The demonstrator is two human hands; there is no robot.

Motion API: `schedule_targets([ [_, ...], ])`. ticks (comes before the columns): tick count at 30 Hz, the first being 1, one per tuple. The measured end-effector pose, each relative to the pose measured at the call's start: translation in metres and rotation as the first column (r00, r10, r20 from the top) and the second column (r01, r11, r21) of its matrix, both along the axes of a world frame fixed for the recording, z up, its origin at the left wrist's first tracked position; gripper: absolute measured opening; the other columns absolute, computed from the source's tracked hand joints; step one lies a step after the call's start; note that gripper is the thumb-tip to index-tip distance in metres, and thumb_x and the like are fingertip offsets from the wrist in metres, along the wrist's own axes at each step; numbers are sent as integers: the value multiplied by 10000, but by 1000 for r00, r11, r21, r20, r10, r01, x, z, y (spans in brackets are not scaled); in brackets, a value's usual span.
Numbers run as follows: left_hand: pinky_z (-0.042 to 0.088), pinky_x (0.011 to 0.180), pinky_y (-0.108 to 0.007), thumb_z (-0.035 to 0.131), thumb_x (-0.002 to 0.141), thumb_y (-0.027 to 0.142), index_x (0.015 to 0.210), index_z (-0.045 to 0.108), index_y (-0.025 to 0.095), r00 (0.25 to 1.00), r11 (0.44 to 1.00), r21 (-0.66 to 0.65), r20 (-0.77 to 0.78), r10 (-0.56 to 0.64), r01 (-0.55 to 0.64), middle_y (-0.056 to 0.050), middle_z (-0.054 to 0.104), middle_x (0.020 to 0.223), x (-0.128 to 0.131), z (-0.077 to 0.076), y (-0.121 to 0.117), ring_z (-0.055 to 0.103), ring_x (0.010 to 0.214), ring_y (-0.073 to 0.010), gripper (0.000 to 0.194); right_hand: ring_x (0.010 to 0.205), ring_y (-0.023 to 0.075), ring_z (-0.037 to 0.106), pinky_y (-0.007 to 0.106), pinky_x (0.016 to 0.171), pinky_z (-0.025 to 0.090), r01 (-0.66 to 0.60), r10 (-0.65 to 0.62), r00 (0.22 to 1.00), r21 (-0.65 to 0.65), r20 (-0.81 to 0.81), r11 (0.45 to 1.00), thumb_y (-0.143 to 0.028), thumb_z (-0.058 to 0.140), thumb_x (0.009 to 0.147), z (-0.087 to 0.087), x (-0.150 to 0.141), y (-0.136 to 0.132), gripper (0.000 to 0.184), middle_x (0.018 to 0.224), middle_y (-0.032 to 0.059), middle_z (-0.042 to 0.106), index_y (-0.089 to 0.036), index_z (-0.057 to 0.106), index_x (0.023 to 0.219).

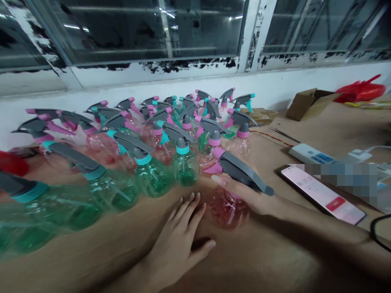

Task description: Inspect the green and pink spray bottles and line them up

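Here, left hand [176, 239] palm-down.

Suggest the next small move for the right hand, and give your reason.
Probably the right hand should ease the pink spray bottle toward the nearby green bottle: it holds the pink one near the neck, slightly nearer the camera than that green one, which stands among grouped bottles.

Red thing [12, 163] cut off at left edge; held pink bottle [225, 211] blurred.
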State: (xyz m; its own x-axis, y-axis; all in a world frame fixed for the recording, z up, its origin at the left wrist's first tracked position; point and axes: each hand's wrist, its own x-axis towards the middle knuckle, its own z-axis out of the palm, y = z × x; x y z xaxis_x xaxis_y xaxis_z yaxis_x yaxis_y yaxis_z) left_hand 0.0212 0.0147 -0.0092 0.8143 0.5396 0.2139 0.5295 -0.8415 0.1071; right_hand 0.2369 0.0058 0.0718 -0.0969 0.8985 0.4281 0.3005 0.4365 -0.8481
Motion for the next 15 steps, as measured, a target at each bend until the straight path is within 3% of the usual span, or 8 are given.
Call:
schedule_targets([
  [6,327,1055,-509,505,902,538,1403,381,153,1000,1000,-17,4,-8,8,-143,361,1471,0,1,0,332,1344,-315,643,771,185,597,329,710,497,6,-6,999,6,-37,1000,-345,629,800,2,-1,-1,198,858,27,632,-220,615,954],
  [15,330,1061,-495,503,902,542,1383,407,120,1000,1000,1,-16,-13,13,-157,365,1466,1,3,0,340,1340,-313,647,731,163,613,317,721,510,-49,42,995,-74,-93,996,-338,646,800,-5,2,0,274,881,13,635,-229,599,1047],
])
